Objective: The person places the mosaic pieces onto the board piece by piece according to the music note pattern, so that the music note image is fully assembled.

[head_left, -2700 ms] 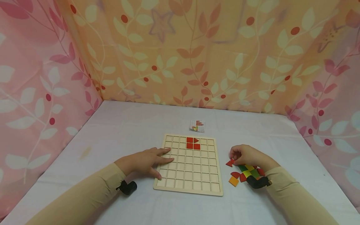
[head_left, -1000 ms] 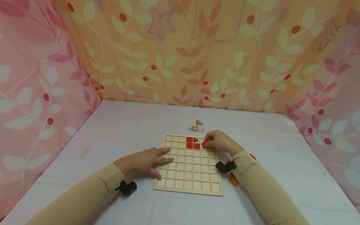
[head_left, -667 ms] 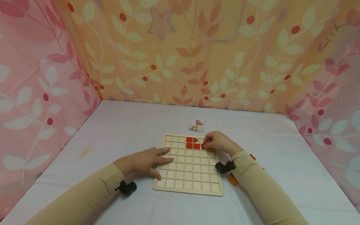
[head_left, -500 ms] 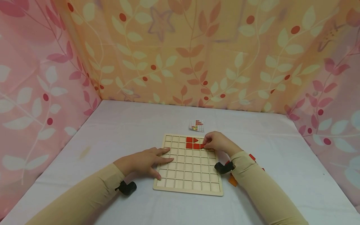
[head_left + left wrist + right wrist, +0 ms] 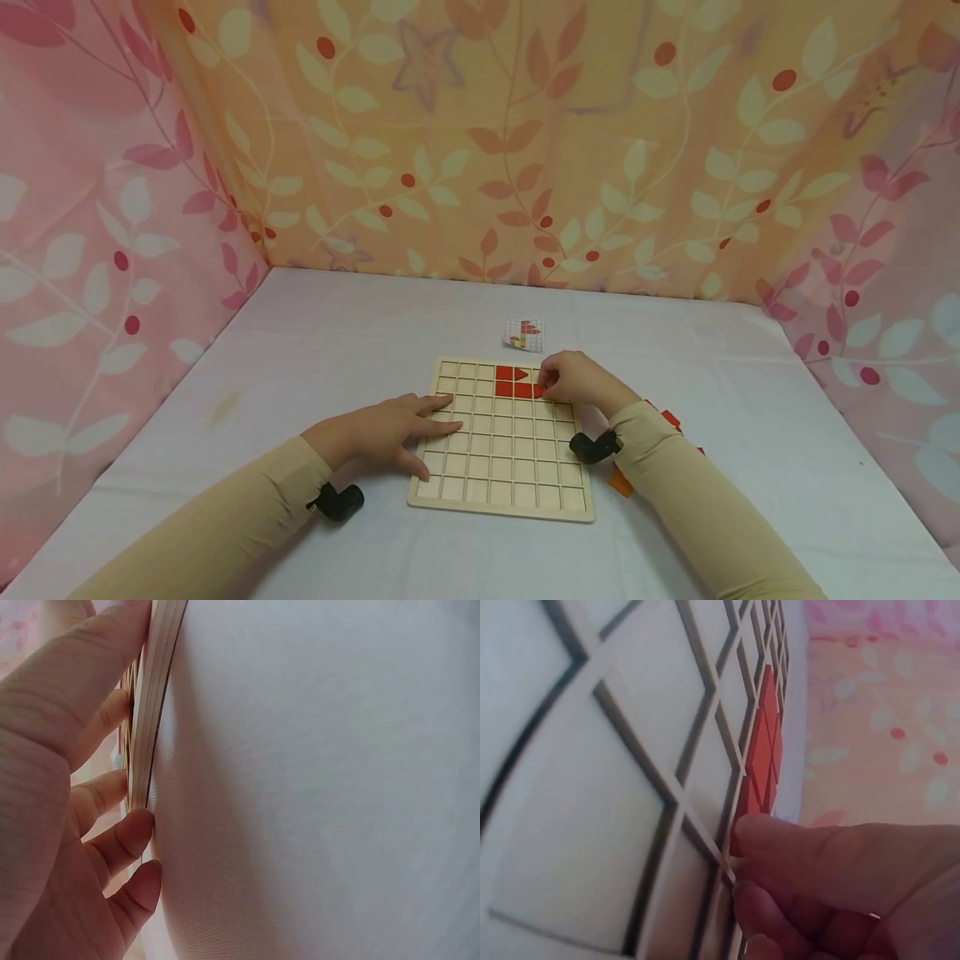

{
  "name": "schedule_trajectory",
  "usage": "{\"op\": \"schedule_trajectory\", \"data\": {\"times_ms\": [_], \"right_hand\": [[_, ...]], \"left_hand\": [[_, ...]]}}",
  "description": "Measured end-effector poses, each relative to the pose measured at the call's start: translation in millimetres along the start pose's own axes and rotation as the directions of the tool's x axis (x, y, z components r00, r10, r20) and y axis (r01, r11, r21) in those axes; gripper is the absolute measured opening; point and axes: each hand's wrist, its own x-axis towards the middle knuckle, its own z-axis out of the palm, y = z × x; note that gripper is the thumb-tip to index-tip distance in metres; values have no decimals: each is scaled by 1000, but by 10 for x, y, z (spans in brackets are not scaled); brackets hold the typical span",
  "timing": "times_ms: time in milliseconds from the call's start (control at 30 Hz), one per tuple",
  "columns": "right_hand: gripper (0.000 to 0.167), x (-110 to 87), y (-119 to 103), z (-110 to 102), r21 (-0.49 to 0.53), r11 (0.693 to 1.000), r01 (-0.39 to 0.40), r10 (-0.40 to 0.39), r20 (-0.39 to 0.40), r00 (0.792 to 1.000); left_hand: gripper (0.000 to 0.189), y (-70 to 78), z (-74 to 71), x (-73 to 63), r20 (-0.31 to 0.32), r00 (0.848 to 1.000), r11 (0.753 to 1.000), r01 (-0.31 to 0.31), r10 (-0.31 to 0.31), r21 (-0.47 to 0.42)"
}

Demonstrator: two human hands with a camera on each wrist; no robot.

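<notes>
A pale wooden grid board (image 5: 480, 450) lies on the white cloth. Near its top edge sit three red squares (image 5: 504, 372) and a red triangle, filling neighbouring cells. My right hand (image 5: 581, 383) pinches another red triangle (image 5: 538, 390) at the cell just right of the lower squares. Seen from the right wrist, the thumb (image 5: 769, 836) lies on this piece, low against the grid, and covers part of it. My left hand (image 5: 382, 429) rests with spread fingers along the board's left side; the left wrist view shows fingers against the board's edge (image 5: 157, 697).
Behind the board lies a small printed card (image 5: 523, 335) with a coloured grid pattern. Loose red pieces (image 5: 671, 418) and an orange square (image 5: 621, 482) are to the right, partly hidden by my right forearm. Patterned fabric (image 5: 480, 167) hangs around the table.
My right hand has carried the red triangle from the loose pieces up to the board's upper right, then turned and lowered it beside the red squares. My left hand has stayed put.
</notes>
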Motion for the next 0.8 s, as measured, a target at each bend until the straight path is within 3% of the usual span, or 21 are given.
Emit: {"op": "schedule_trajectory", "data": {"times_ms": [200, 667, 800], "right_hand": [[7, -109, 29, -106, 27, 999, -36, 36, 9, 999], [9, -450, 366, -345, 6, 999, -33, 33, -2, 999], [10, -566, 452, -390, 43, 996, -83, 82, 12, 997]], "left_hand": [[77, -4, 10, 11, -1, 1000, 1000, 4, -4, 0], [77, -8, 10, 16, 4, 1000, 1000, 11, -11, 7], [77, -4, 7, 19, 9, 1000, 1000, 18, -18, 8]]}}
